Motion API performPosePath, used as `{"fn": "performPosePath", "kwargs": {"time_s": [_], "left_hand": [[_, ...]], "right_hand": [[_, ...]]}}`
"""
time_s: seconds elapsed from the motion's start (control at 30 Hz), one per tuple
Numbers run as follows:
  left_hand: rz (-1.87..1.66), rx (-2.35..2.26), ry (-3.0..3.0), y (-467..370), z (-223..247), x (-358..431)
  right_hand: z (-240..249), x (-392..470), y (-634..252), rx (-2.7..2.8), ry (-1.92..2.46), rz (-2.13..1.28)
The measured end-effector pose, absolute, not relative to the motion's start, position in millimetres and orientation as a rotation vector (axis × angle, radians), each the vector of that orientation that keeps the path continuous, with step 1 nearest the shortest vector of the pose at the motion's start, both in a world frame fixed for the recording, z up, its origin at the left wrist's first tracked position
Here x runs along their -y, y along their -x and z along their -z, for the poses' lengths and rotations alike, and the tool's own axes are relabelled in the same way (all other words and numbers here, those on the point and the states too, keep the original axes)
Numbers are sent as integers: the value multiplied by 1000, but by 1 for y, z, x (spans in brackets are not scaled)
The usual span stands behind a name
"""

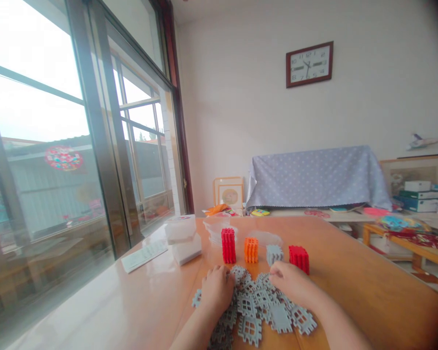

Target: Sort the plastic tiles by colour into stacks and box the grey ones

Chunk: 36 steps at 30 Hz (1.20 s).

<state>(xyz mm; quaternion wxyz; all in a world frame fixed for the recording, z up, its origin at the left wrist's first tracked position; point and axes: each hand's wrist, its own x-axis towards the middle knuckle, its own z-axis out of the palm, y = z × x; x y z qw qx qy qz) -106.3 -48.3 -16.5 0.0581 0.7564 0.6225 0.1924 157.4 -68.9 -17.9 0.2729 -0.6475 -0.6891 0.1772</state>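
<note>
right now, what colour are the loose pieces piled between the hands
The loose pieces are grey, seen best in the head view.

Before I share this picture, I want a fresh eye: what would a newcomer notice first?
Probably the tall red stack and the orange stack beside it, upright on the table. Next, the grey pieces heaped between left hand and right hand, then the clock high on the wall.

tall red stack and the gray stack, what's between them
The orange stack stands between the tall red stack and the gray stack in the head view.
</note>
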Motion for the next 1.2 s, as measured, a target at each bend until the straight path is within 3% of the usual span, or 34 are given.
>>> {"fn": "performPosePath", "kwargs": {"time_s": [0.43,1.2], "left_hand": [[-406,-1744,-2372,124,16,68],[-669,-1130,-2515,115,14,66]], "right_hand": [[40,63,-177,1836,1915,-537],[17,68,-140,1648,1571,-890]]}}
